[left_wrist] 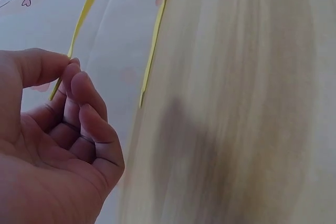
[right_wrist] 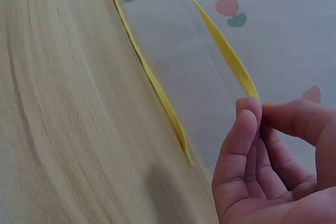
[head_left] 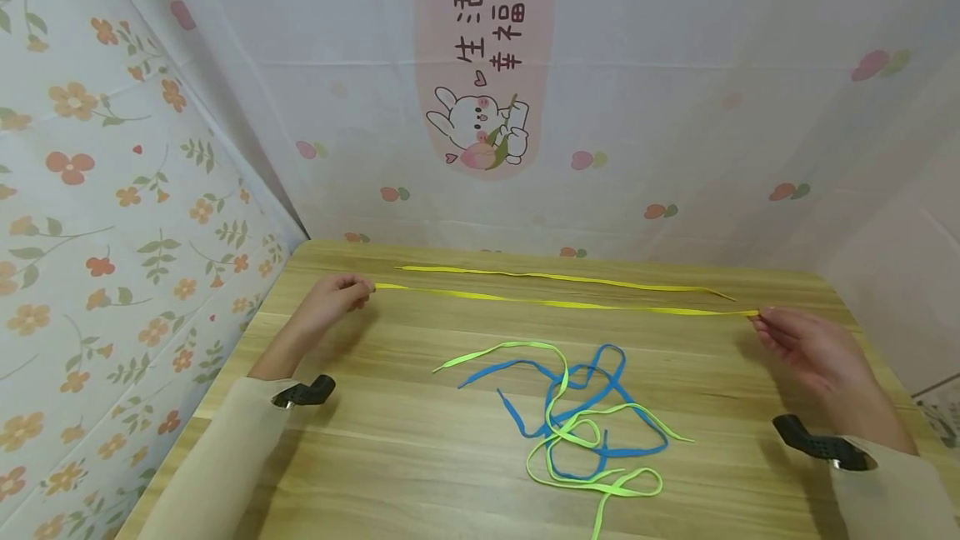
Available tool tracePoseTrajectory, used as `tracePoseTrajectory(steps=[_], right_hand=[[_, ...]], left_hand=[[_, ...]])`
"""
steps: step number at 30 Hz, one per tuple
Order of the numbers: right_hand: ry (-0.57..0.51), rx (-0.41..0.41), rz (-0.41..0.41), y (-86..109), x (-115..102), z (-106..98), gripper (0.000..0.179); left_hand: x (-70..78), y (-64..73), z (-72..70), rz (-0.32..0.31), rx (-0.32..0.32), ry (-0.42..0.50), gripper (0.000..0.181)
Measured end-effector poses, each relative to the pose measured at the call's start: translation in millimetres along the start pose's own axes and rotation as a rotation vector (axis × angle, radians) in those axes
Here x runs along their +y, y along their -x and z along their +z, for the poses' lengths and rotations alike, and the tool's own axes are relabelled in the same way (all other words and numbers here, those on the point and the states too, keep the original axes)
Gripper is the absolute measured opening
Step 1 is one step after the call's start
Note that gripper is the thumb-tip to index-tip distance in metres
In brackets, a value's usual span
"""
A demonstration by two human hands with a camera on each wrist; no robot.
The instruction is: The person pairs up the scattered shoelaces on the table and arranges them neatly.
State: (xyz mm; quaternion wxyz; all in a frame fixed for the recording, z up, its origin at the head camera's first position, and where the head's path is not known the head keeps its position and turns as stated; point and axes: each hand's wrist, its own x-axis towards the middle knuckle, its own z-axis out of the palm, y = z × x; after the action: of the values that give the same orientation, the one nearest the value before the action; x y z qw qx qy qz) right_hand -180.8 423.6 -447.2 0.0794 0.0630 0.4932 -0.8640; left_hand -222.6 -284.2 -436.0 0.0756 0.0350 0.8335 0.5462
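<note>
Stretched between my two hands is a flat yellow shoelace [head_left: 562,304], held above the table. My left hand [head_left: 341,298] pinches one end between thumb and forefinger; in the left wrist view the lace's narrow tip [left_wrist: 54,89] pokes out below the pinch. At the other end my right hand [head_left: 813,352] pinches the lace [right_wrist: 226,51] between thumb and fingertips, which hide its tip. A second yellow shoelace [head_left: 555,276] lies nearly straight along the table's far edge, just beyond the held one.
Nearer to me, a blue shoelace [head_left: 517,417] and a lime-green shoelace [head_left: 525,345] lie loosely tangled on the wooden table [head_left: 375,440]. A patterned white curtain [head_left: 337,107] hangs behind the far edge, and a floral curtain [head_left: 97,232] hangs at the left.
</note>
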Motion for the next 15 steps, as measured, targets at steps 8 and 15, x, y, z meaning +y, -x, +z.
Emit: tracePoseTrajectory(steps=[8, 15], right_hand=[[0.009, 0.079, 0.004, -10.2, -0.9, 1.2, 0.035], [-0.007, 0.118, 0.005, -18.6, -1.5, 3.8, 0.036]], left_hand=[[0.3, -18.8, 7.3, -0.019, 0.022, -0.026, 0.033], [2.3, -32.4, 11.6, -0.041, 0.05, -0.075, 0.039]])
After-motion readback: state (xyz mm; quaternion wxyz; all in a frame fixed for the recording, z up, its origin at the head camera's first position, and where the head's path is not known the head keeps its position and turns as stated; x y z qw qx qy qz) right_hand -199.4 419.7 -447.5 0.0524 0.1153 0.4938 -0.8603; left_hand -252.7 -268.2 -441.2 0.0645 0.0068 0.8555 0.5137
